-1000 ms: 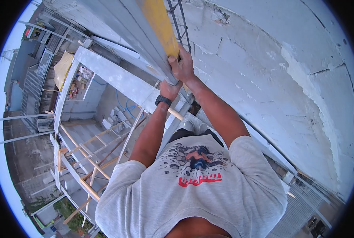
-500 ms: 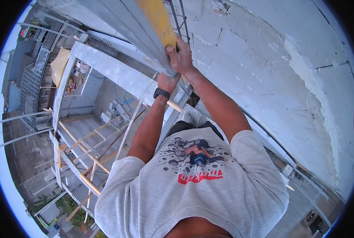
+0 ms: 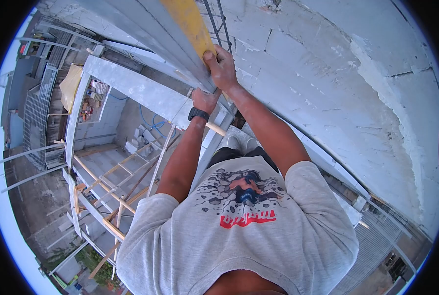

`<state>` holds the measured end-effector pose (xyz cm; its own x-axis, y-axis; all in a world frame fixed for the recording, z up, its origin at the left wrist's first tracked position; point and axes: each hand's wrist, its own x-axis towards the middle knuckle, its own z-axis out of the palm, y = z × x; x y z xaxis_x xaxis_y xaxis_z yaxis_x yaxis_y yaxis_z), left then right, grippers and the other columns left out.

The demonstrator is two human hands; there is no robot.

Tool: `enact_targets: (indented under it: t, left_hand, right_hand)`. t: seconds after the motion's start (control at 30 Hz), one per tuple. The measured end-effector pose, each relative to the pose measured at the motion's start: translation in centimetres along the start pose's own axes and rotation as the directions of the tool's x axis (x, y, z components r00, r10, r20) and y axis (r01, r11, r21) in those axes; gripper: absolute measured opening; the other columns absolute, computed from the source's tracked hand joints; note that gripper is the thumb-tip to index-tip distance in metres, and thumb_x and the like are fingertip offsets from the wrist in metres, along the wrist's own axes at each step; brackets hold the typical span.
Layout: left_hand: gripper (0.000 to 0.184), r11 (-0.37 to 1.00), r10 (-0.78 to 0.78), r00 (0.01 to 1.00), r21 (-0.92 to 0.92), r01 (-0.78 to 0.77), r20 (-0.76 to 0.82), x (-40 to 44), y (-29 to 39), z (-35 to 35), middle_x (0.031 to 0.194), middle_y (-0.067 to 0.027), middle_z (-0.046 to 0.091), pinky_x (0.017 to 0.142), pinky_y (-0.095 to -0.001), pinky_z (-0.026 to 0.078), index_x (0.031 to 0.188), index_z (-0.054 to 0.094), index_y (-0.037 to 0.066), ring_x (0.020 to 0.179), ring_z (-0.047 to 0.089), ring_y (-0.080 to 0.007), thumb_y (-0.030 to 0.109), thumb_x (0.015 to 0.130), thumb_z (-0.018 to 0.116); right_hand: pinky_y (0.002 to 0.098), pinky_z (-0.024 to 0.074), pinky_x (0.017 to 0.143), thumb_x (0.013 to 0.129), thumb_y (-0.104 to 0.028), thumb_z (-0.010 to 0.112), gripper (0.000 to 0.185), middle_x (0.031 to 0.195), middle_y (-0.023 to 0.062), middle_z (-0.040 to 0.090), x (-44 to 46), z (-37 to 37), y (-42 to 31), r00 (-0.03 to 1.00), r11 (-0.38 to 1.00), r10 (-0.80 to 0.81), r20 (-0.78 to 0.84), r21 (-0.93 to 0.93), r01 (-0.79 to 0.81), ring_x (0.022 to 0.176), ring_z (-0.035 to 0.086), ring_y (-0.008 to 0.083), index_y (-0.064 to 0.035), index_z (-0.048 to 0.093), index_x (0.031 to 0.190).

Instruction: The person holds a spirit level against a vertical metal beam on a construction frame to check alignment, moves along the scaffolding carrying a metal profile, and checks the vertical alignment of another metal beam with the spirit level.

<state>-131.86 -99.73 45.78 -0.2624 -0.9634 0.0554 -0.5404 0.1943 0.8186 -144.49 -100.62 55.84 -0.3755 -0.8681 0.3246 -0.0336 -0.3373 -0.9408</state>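
Observation:
My right hand (image 3: 223, 70) is closed around the lower end of a long yellow bar (image 3: 187, 24), its thumb lying on the bar's face. The bar is scuffed and lies flat against a long grey beam (image 3: 145, 34) that runs up and out of view. Just below, my left hand (image 3: 204, 100), with a black watch (image 3: 198, 114) on its wrist, grips the beam's lower end. Most of its fingers are hidden. Both arms reach forward from my chest.
A light block wall (image 3: 317, 83) rises on the right, with steel rebar (image 3: 218, 24) beside the beam. My shoes (image 3: 241, 142) stand on a narrow ledge. Far below on the left are a wall top (image 3: 136, 88), wooden scaffolding (image 3: 113, 189) and a blue hose (image 3: 153, 125).
The view has shifted slightly. Both hands, the yellow bar and the grey beam appear a little further left, with the same hold on them.

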Motion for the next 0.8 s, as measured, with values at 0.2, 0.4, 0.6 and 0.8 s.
enact_targets:
  t: [0.2,0.4,0.6,0.8]
  left_hand:
    - [0.048,1.0,0.014,1.0,0.003,-0.014,0.013,-0.2,0.1,0.0,0.098,-0.0203,0.072,0.083,-0.0446,0.054,0.108,0.07,0.004,0.096,0.069,-0.0379,0.038,0.074,0.079]
    - [0.046,1.0,0.015,1.0,-0.017,-0.015,0.005,-0.1,-0.3,0.0,0.098,-0.02,0.073,0.083,-0.044,0.054,0.107,0.071,0.005,0.096,0.069,-0.0379,0.036,0.075,0.079]
    - [0.045,0.999,0.021,1.0,-0.042,-0.021,0.0,-0.3,0.2,-0.3,0.097,-0.0196,0.073,0.083,-0.0442,0.054,0.105,0.072,0.004,0.095,0.069,-0.0373,0.035,0.073,0.08]
    - [0.044,1.0,-0.014,1.0,-0.027,0.013,-0.023,-0.1,-0.2,0.2,0.097,-0.0185,0.073,0.082,-0.0413,0.054,0.104,0.071,0.002,0.095,0.071,-0.0342,0.033,0.075,0.081]
  right_hand:
    - [0.0364,0.0411,0.058,0.088,-0.062,0.06,0.062,0.064,0.0083,0.054,-0.6,0.3,1.6,0.997,0.999,-0.049,-0.066,0.013,0.05,0.062,0.05,0.018,-0.0006,0.058,0.08]
    - [0.0348,0.0402,0.058,0.088,-0.064,0.06,0.064,0.065,0.0079,0.053,-0.7,0.3,2.1,0.999,0.999,-0.003,-0.046,0.044,0.005,0.063,0.048,0.0154,-0.0007,0.058,0.079]
    - [0.0344,0.0393,0.06,0.09,-0.062,0.057,0.061,0.068,0.0072,0.054,-1.0,0.0,2.2,0.999,0.996,0.027,-0.017,0.08,-0.026,0.067,0.048,0.0149,-0.0013,0.057,0.081]
    - [0.0286,0.0452,0.082,0.097,-0.051,0.055,0.052,0.094,0.0063,0.064,-2.8,-2.2,3.9,0.996,0.996,0.083,0.031,-0.026,-0.082,0.092,0.058,0.0155,-0.0009,0.062,0.106]
